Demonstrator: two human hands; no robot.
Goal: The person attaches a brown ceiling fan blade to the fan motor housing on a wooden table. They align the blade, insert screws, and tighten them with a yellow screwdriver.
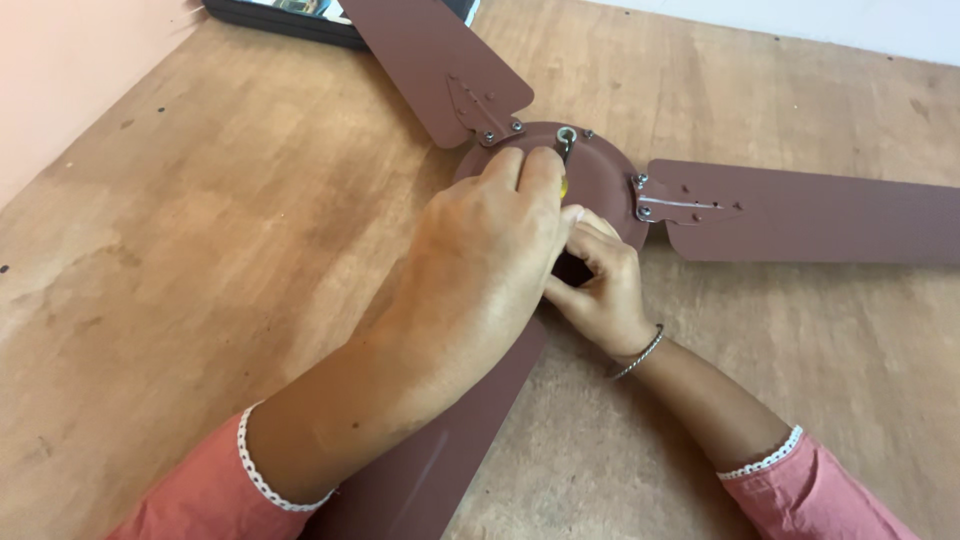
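Toward the far edge of the worktop (200, 250), roughly midway along it, I see a brown ceiling fan lying flat, its round hub (605, 180) facing up with a metal eyelet (566, 136) at the centre. My left hand (480, 270) lies over the near side of the hub, and its fingers (535, 170) are clamped on a slim tool (565, 160) with a yellow handle; only a little of the handle shows beside the fingertips, and its metal end sits just below the eyelet. My right hand (600, 290) is tucked close under the left, fingers curled together at the hub's near rim; I cannot tell whether they grip anything, because the left hand covers them. A thin metal bangle (640, 352) circles the right wrist, and both forearms end in pink sleeves with white lace trim. One blade (430, 60) runs from the hub toward the far edge, fixed by a bracket with small screws (500, 132). A second blade (820, 210) reaches toward the right edge, held by its own screws (640, 196). A third blade (440, 450) comes toward the near edge, passing beneath my left forearm. By the far edge, a dark flat tray (290, 22) lies partly under the first blade. The worktop is worn, light brown wood with dark specks.
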